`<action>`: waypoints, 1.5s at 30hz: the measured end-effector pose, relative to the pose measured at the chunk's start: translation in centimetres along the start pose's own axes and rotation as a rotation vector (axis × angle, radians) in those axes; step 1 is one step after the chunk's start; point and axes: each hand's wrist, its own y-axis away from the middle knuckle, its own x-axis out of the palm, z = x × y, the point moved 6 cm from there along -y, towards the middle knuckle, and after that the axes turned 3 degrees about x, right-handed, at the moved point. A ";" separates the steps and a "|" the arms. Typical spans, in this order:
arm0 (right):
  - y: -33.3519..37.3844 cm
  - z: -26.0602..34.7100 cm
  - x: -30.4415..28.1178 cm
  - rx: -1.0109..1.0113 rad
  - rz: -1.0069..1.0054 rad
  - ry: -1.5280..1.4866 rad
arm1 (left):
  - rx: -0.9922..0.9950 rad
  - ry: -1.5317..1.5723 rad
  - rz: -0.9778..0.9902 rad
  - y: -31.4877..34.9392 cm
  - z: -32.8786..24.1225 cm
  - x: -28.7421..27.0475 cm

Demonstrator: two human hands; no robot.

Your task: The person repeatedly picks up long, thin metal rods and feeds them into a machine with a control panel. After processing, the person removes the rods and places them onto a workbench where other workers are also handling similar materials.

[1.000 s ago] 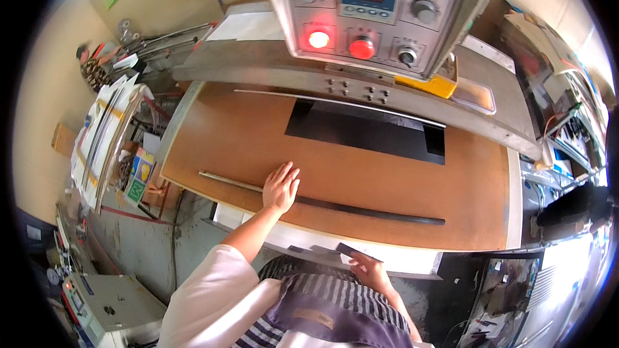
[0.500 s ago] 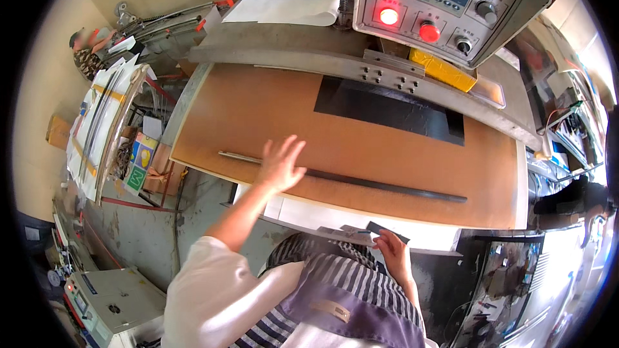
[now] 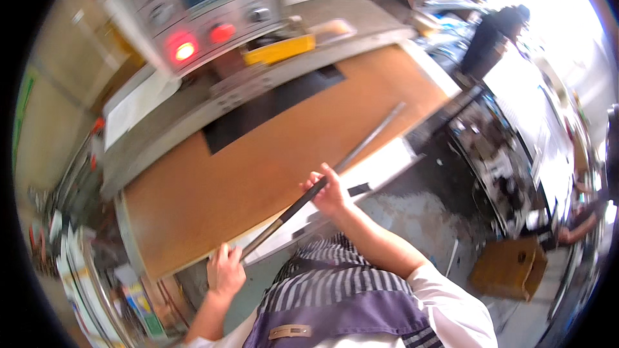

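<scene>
A long thin dark metal bar [image 3: 361,148] lies slanted over the front edge of a brown work board [image 3: 258,167]. My right hand [image 3: 330,192] is closed around the bar near its middle. My left hand [image 3: 224,272] grips the bar's near end at the board's front corner. Behind the board stands a grey machine with a control panel [image 3: 193,6] showing two red lights and a small display. A black rectangular opening [image 3: 271,106] sits in the board under the machine. My striped shirt and purple apron fill the lower middle.
A white strip [image 3: 380,164] runs along the board's front edge. A yellow block [image 3: 280,48] lies on the machine bed. A cardboard box [image 3: 509,269] stands on the floor at right. A person in dark clothes [image 3: 493,35] stands at upper right. Racks of stacked sheets [image 3: 84,283] stand at left.
My left hand was flat on the board by the bar; now it grips the bar's end. My right hand has come up from my lap onto the bar. The view has tilted.
</scene>
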 end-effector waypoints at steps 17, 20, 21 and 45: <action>32.8 23.4 -23.9 -0.680 -0.318 -0.315 | 0.478 0.777 0.634 -8.9 -34.1 15.5; 40.2 29.3 -25.5 -0.851 -0.286 0.136 | 0.479 0.813 0.922 -10.2 -45.4 18.1; 42.0 30.8 -25.9 -0.892 -0.297 0.352 | 0.488 0.828 0.961 -9.9 -51.0 16.5; 54.7 58.7 -40.6 -0.903 -0.437 -0.210 | 0.182 1.227 1.328 -19.6 -112.3 35.7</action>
